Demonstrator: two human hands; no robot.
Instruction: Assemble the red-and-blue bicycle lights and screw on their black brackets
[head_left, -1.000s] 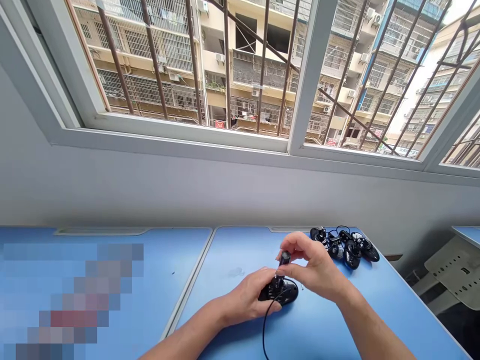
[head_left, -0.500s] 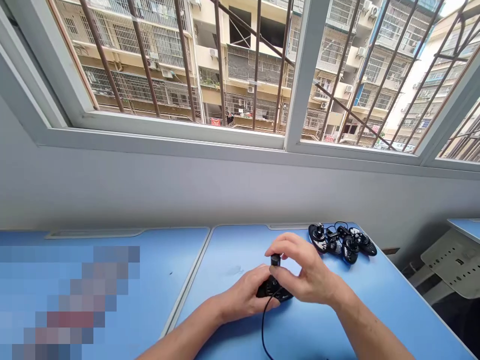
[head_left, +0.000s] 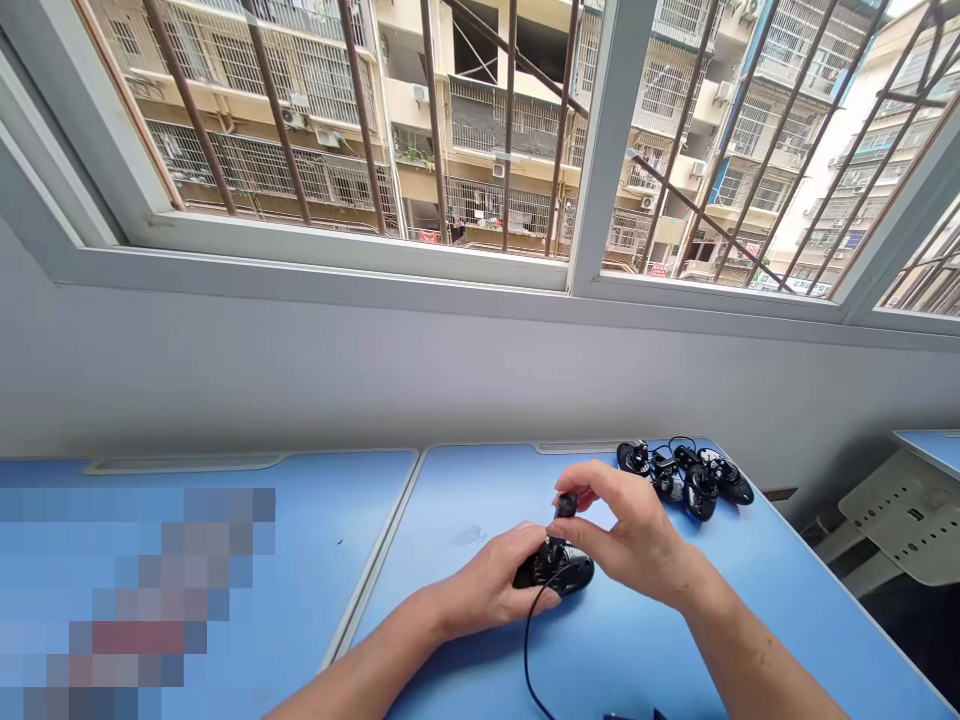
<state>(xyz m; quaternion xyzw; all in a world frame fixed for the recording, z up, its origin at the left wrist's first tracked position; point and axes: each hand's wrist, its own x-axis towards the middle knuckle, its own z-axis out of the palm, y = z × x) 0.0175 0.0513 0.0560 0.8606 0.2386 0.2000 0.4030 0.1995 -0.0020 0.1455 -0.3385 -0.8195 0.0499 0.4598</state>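
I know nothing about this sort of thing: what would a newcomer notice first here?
Probably the barred window filling the upper half, with buildings outside. Next, at lower centre over the blue table, the left hand grips a black gadget, while the right hand pinches a black handle just above it. A cluster of black parts lies towards the table's far right corner.
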